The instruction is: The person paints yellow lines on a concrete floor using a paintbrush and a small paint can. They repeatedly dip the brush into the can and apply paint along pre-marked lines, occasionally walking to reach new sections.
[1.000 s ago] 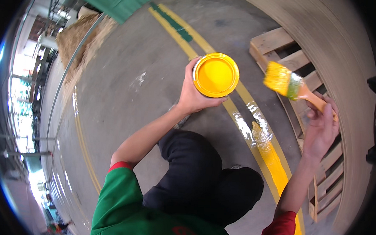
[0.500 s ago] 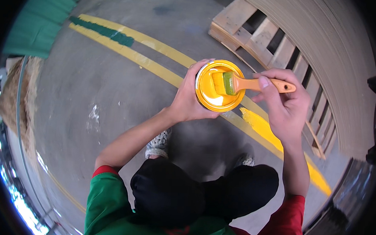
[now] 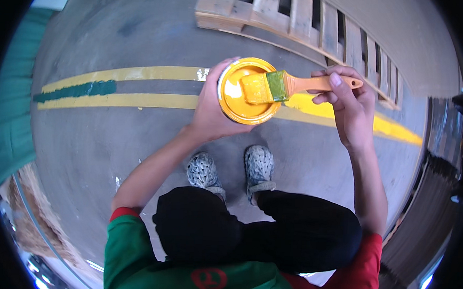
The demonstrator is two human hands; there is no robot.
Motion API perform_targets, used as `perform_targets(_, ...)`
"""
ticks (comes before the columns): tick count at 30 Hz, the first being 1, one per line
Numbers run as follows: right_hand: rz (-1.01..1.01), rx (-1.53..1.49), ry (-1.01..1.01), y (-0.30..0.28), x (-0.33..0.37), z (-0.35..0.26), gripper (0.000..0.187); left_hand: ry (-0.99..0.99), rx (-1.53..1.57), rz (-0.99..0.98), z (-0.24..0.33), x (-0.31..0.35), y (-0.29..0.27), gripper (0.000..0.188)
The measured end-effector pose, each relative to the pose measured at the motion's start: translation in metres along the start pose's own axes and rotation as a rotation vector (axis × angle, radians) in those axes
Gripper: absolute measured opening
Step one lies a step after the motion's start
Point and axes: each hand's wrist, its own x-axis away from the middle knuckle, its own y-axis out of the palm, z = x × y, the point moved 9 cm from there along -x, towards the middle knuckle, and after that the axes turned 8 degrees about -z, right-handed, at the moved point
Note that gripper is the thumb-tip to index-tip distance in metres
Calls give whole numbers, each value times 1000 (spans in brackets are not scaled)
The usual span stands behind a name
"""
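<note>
we are holding our left forearm (image 3: pixel 155 164) slanted inward, left hand (image 3: pixel 208 106) grasping wide; we are pointing our right forearm (image 3: pixel 366 184) forward and pinching with our right hand (image 3: pixel 354 108).

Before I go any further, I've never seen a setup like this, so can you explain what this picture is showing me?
There's no machine, just two bare hands, seen from above by a wide camera worn on the head. Its fisheye lens bends straight edges near the rim. The left hand holds an open paint can with yellow paint inside. The right hand grips an orange-handled flat paintbrush. Its yellow-coated bristles are at the can's mouth; how deep is hard to tell. Below is a gray floor with two dull yellow lines, a dark green strip at left and a bright yellow band at right. A wooden pallet sits beyond; speckled clogs show nearest.
</note>
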Motion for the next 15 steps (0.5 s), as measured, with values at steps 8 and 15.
perform_targets(8,189,-450,101,-54,38,120,24,-19,-94,-93,-48,8,33,119)
perform_targets(15,249,-557,125,-73,50,160,23,-85,-57,-84,-84,6,57,119)
